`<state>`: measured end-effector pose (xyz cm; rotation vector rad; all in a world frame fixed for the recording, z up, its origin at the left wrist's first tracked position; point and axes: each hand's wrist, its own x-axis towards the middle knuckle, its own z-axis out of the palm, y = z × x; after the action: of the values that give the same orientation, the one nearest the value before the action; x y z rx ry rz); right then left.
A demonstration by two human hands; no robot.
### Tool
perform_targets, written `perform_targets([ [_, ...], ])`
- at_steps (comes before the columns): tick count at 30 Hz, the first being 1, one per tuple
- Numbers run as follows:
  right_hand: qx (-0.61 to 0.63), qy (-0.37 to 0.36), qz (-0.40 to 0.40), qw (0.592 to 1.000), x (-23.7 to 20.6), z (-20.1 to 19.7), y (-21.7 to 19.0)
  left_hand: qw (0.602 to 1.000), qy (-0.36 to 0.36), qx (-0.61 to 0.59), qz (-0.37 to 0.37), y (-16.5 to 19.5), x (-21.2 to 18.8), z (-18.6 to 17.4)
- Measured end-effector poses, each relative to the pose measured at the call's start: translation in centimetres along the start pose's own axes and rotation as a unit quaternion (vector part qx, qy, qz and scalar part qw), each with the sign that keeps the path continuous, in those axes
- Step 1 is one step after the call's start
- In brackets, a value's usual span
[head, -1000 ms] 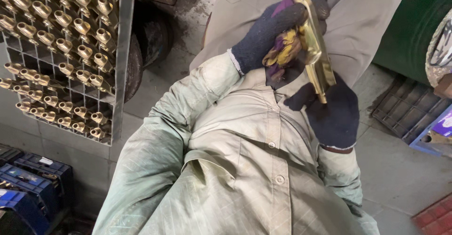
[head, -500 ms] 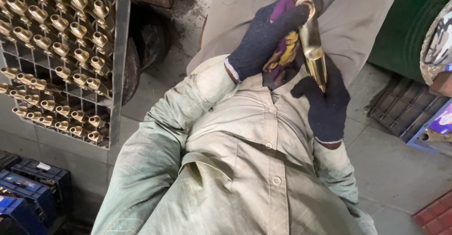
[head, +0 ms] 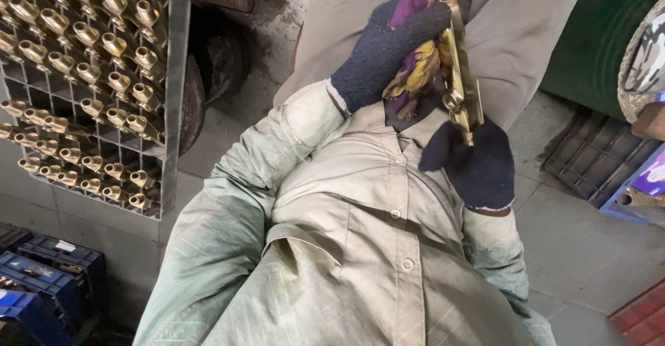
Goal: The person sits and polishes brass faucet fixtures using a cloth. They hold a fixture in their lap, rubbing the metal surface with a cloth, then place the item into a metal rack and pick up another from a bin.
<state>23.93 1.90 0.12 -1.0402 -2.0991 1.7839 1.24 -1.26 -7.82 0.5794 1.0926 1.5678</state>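
Ideally, the left hand (head: pixel 388 48) is clamping its purple-and-yellow cloth rag (head: pixel 415 76) flat against the polished brass fitting (head: pixel 458 76), which the right hand (head: pixel 474 166) beneath is gripping steady.

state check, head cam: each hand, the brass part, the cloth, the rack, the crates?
left hand: gloved, gripping the cloth against the part
right hand: gloved, holding the part's lower end
brass part: held up between both hands, shiny
cloth: bunched, pressed to the part
rack: upright, most cells filled with brass fittings
blue crates: on the floor, contents unclear
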Motion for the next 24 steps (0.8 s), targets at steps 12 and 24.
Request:
perform_targets([
  [12, 0.257, 0.030, 0.117, 0.959, 0.7, 0.5, -2.0, 0.999, 0.025, -0.039, -0.001, -4.9, 0.4, -2.0],
  [24, 0.255, 0.027, 0.112, 0.960, 0.3, 0.4, -1.5, 0.981, 0.053, -0.160, -0.099, -4.6, 0.5, -1.8],
])
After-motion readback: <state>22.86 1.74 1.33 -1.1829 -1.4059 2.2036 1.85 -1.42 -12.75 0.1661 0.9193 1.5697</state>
